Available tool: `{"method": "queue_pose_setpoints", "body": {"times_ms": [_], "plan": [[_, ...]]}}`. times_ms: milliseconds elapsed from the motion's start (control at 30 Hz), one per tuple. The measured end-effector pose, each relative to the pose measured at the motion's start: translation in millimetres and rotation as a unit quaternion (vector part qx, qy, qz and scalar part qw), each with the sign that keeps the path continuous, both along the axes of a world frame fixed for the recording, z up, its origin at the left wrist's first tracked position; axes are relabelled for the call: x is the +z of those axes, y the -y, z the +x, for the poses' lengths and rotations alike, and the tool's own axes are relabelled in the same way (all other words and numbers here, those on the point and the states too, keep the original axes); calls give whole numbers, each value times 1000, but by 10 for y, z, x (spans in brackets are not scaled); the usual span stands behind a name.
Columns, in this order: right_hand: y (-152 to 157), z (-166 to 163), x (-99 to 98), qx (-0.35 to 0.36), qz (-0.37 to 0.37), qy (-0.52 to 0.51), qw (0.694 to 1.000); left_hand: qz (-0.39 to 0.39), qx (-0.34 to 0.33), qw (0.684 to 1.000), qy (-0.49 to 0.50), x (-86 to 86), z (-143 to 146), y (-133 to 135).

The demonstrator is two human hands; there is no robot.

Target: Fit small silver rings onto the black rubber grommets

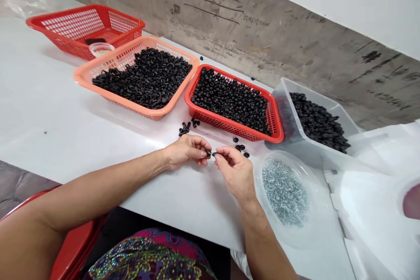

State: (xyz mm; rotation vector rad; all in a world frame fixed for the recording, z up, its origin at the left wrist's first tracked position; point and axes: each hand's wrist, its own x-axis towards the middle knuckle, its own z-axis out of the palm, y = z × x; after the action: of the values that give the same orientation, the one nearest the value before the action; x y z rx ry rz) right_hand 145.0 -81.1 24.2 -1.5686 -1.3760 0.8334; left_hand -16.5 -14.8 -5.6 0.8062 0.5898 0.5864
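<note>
My left hand [189,151] pinches a small black round part [208,152] with a hole in its end, between thumb and fingers. Just to its right, my right hand [236,170] grips a small dark piece [215,154] at the fingertips, its tip pointing at the part in the left hand. The two pieces are very close; whether they touch I cannot tell. Both hands are above the white table, in front of a red basket [233,132] full of black ring-like parts. Loose black parts [184,129] lie behind the left hand, and several black rings [242,147] behind the right.
An orange basket [131,111] heaped with small black parts stands left, and a red basket [88,8] with a small cup [101,48] beyond it. On the right are a clear bin [315,140] of black parts and a round tub of small silvery pieces [285,194]. A concrete wall runs behind.
</note>
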Motion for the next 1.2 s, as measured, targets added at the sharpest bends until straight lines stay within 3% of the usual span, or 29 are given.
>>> {"method": "queue_pose_setpoints", "body": {"times_ms": [267,433,533,633,767,933,1067,1200], "plan": [[9,2,-53,14,26,53,998,53,-2,998,-25,26,9,14],[20,-8,-94,47,130,196,971,119,21,991,-58,-6,41,21],[25,-5,-89,72,174,227,955,157,17,984,-80,-5,53,35],[25,13,-83,65,140,185,971,167,1,982,-93,8,54,53],[0,30,-60,27,1,49,998,147,-9,985,-91,10,47,59],[-46,11,-23,16,-89,-65,994,149,-2,984,-98,3,44,54],[-45,-9,-57,6,-99,-49,994,180,6,973,-146,15,51,68],[-12,-5,-121,12,-49,59,997,244,11,953,-178,15,58,91]]}}
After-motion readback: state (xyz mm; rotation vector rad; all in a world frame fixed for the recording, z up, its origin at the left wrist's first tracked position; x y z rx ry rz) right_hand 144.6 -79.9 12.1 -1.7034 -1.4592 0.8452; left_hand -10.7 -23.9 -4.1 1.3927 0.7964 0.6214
